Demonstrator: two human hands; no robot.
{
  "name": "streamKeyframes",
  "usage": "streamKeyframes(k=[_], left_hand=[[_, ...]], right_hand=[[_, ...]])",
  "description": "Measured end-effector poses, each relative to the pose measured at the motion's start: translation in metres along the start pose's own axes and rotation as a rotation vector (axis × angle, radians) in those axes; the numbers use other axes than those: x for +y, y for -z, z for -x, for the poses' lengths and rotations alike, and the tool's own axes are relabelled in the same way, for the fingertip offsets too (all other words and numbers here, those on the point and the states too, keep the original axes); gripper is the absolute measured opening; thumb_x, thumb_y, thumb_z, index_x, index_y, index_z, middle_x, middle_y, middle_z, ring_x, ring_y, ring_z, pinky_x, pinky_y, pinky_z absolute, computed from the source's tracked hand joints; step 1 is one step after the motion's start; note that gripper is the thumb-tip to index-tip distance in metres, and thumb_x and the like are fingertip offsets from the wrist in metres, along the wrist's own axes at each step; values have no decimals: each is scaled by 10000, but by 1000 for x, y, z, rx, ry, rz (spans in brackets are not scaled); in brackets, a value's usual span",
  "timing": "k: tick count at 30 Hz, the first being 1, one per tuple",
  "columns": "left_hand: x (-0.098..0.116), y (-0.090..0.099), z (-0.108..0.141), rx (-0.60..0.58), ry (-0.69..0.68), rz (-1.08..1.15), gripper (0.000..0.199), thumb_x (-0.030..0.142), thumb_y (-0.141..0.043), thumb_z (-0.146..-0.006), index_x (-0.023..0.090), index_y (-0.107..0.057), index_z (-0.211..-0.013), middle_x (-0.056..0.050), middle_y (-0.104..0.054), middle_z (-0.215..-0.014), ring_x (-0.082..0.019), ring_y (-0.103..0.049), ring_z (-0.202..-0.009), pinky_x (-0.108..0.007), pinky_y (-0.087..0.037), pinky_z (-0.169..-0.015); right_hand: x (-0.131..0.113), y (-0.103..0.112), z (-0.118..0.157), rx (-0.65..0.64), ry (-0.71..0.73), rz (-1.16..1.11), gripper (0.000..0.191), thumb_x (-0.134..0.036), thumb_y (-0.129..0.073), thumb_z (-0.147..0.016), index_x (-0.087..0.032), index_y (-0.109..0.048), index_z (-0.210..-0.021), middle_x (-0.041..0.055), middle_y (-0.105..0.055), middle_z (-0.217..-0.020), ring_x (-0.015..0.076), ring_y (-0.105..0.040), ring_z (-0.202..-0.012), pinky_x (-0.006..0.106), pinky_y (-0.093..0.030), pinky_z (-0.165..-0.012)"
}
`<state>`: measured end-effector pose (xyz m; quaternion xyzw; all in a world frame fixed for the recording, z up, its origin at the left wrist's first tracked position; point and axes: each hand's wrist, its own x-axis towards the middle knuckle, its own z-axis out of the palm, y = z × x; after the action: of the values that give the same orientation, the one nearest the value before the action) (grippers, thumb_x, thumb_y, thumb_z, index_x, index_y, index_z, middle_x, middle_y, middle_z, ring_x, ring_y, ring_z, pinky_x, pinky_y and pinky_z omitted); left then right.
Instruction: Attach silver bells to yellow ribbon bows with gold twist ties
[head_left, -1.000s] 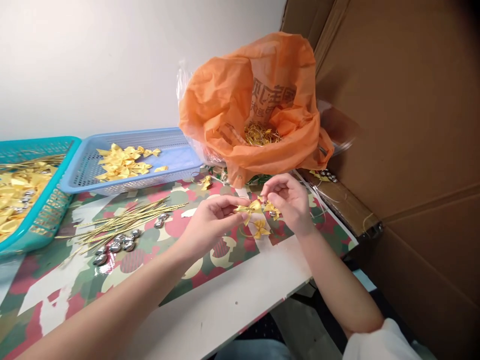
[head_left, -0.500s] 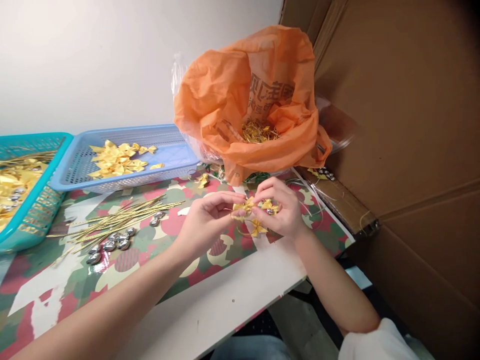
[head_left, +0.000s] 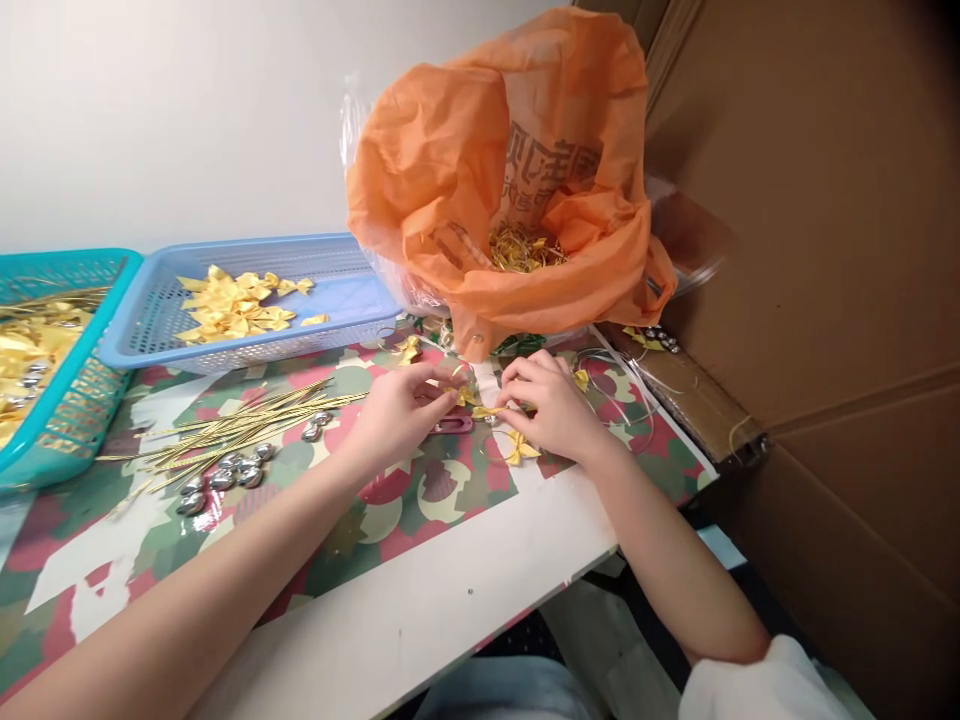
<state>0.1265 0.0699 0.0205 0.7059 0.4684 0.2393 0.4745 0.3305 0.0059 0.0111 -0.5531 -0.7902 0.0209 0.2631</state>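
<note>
Yellow ribbon (head_left: 487, 412) is being pinched by right hand (head_left: 551, 408), left hand (head_left: 397, 408) grip can't be told, silver beads (head_left: 250, 474) being kept leftward, probably for reach.

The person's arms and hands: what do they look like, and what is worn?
The left hand and right hand are bare: no glove, ring or watch shows. A white sleeve ends near the right elbow; on the left arm, no sleeve shows.

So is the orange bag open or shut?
Open: the mouth of the orange bag gapes toward the camera, showing a gold tangle inside.
</note>
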Motion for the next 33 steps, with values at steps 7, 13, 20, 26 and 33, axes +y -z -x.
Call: streamKeyframes(k=[7, 13, 20, 26, 33], left_hand=[[2, 0, 3, 115, -242, -126, 429, 232, -598, -769, 193, -596, -1196, -84, -672, -1052, -183, -651, -696, -315, -526, -625], [17, 1, 13, 113, -409, -83, 134, 273, -547, -854, 202, -640, -920, -46, -656, -913, -187, -588, -792, -330, -493, -739], [23, -5, 17, -197, -153, 384, 206, 385, -635, -844, 197, -645, -927, -30, -654, -857, -151, -606, -741, -269, -511, -654], [19, -6, 19, -194, -224, 369, 187, 334, -670, -836, 190, -647, -954, -46, -663, -895, -147, -607, -732, -277, -508, -648], [21, -6, 23, -24, -435, 86, 78, 280, -632, -847, 207, -636, -875, -22, -672, -800, -149, -603, -692, -275, -487, -626]], right_hand=[[2, 6, 2, 499, 214, -13, 160, -183, -670, -837, -312, -698, -746, -3, -627, -786, 184, -499, -780, 361, -375, -743], [-3, 6, 3, 576, 249, 31, 165, -218, -662, -844, -334, -708, -736, -1, -622, -748, 179, -494, -740, 350, -404, -686], [-6, 5, 3, 573, 298, 1, 153, -167, -673, -819, -291, -669, -730, 1, -634, -772, 176, -502, -748, 336, -416, -678], [-8, 4, 3, 588, 286, 6, 176, -180, -661, -821, -286, -645, -681, -1, -632, -750, 174, -501, -728, 341, -416, -664], [-9, 4, 3, 618, 281, -59, 162, -165, -669, -801, -298, -638, -715, -7, -623, -747, 177, -496, -726, 348, -413, -669]])
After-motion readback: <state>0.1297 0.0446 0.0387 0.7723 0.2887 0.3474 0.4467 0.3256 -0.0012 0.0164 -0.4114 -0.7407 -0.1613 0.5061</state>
